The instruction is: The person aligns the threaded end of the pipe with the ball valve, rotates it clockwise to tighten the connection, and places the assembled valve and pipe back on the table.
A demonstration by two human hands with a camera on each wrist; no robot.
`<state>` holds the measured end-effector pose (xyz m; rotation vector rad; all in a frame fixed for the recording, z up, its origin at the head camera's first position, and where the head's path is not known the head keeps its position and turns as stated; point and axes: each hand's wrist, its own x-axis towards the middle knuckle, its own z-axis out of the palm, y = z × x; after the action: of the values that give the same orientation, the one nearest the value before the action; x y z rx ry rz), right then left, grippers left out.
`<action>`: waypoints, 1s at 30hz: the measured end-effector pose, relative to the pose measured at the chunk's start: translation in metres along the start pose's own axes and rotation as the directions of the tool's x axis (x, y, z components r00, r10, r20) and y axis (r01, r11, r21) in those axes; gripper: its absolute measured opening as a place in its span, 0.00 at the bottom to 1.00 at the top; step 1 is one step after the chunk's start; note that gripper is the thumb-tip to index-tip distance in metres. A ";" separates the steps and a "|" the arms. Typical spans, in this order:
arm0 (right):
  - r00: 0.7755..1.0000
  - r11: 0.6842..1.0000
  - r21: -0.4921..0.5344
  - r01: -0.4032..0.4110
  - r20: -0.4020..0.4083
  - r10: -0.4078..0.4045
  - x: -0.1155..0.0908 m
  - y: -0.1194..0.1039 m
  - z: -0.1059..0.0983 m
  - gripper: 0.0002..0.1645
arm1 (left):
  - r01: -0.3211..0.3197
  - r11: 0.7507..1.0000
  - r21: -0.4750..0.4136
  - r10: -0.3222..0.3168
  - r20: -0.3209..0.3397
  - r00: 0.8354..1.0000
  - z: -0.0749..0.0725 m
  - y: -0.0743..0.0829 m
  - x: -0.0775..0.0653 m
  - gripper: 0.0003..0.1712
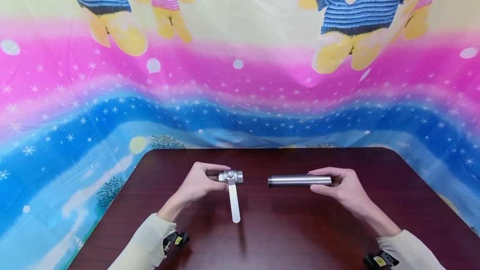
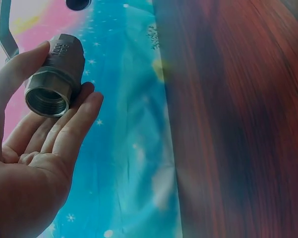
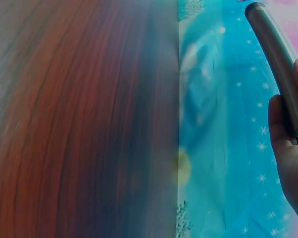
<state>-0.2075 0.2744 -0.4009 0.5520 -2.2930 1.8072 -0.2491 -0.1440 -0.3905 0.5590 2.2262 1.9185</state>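
My left hand [image 1: 199, 181] pinches a metal ball valve [image 1: 231, 176] between thumb and fingers, above the table. The valve's long flat lever [image 1: 234, 203] points toward me. In the left wrist view, one threaded opening of the valve [image 2: 48, 99] faces the camera, and the thumb lies on its body. My right hand [image 1: 346, 184] grips the right end of a steel pipe [image 1: 296, 180], held level. The pipe's dark threaded left end points at the valve, with a gap between them. In the right wrist view, the pipe [image 3: 275, 57] slants up and away from the fingers.
Both hands are over a dark reddish-brown wooden table [image 1: 277, 236] with rounded far corners. Behind it hangs a colourful cloth [image 1: 240, 86] with bears and snowflakes, reaching down around the table's sides. A dark strap device [image 1: 176, 240] sits on each wrist over pale sleeves.
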 end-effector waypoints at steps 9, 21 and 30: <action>1.000 0.998 0.061 0.017 -0.002 -0.017 0.009 0.002 0.019 0.26 | -0.010 0.999 -0.033 0.011 0.018 1.000 0.007 0.008 0.001 0.30; 1.000 0.992 0.123 0.030 -0.001 -0.031 0.013 -0.002 0.029 0.25 | -0.011 0.999 -0.035 0.013 0.051 0.999 0.012 0.015 0.006 0.29; 0.999 0.991 0.130 0.041 0.000 -0.042 0.015 0.001 0.031 0.25 | -0.015 1.000 -0.013 0.016 0.062 0.998 0.013 0.018 0.009 0.27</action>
<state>-0.2189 0.2417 -0.4038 0.6179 -2.1601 1.9472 -0.2494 -0.1264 -0.3744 0.6273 2.1766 1.8949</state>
